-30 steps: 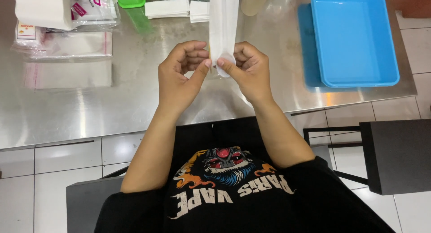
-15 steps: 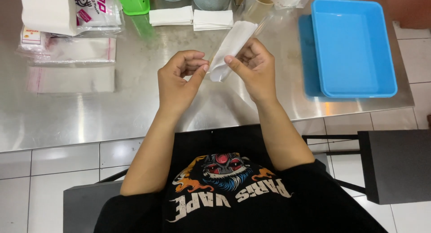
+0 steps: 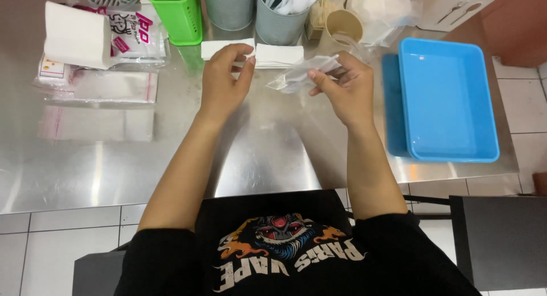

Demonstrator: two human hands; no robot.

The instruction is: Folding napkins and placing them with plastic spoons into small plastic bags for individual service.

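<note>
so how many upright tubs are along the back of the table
3: a green tub at back left, a grey tub beside it, and another grey tub holding white items. More may sit beyond the top edge.

Bare steel table (image 3: 256, 159) open in front of both hands. Blocked right by blue tray (image 3: 450, 102), back by grey cups (image 3: 279, 19) and green basket (image 3: 181, 19), left by clear bags (image 3: 97, 108)

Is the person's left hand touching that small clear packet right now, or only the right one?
Apart. The head view shows steel table between the left hand and the clear packet; only the right hand pinches it.
</note>
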